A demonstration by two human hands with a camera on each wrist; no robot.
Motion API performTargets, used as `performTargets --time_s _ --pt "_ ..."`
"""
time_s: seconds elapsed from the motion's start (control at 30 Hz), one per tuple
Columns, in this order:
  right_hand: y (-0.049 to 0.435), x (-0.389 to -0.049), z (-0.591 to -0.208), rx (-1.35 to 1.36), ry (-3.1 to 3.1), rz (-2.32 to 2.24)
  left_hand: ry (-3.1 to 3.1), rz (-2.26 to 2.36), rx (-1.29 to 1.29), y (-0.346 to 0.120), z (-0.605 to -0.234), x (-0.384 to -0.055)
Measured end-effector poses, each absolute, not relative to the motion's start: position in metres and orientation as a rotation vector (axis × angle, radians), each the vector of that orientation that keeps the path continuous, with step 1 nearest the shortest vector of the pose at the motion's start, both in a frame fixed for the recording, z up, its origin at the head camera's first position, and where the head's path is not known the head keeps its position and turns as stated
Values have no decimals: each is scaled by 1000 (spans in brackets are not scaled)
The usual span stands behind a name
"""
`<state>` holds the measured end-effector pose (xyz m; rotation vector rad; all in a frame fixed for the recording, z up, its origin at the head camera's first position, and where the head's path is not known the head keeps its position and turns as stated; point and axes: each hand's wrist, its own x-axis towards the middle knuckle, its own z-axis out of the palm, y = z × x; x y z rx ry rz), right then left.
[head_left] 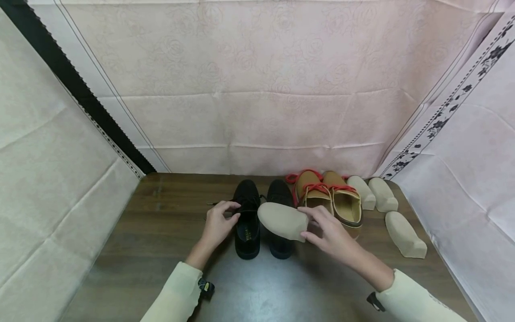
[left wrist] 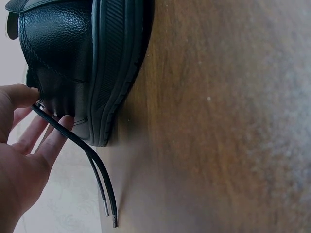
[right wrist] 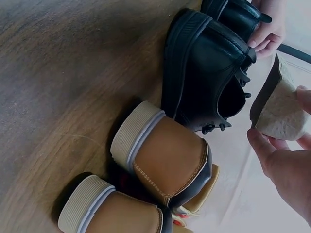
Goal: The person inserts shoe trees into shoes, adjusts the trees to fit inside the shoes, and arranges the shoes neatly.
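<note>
A pair of black lace-up shoes stands side by side on the wooden surface, toes toward the back. My left hand point(head_left: 220, 223) is at the outer side of the left black shoe point(head_left: 247, 232), with thumb and fingers at its upper edge by the laces. Two black lace ends point(left wrist: 99, 170) hang past these fingers in the left wrist view. In my right hand point(head_left: 327, 230) a cream toe-shaped shoe insert point(head_left: 281, 220) is pinched by its blunt end. It is held above the right black shoe point(head_left: 280, 248), hiding that shoe's opening in the head view.
Tan shoes point(head_left: 348, 208) with red laces point(head_left: 315, 187) stand right of the black pair, partly behind my right hand. Three more cream inserts point(head_left: 405, 235) lie farther right. Pale patterned cloth point(head_left: 257, 120) walls the back and both sides of the wooden surface point(head_left: 161, 250).
</note>
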<state>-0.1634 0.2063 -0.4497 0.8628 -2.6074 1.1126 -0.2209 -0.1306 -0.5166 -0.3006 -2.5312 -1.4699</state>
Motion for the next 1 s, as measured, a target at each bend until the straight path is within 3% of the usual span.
performTargets --time_s 1.0 --pt "182 -162 -444 911 -2716 995 -2520 -1453 -334 -131 -517 -222"
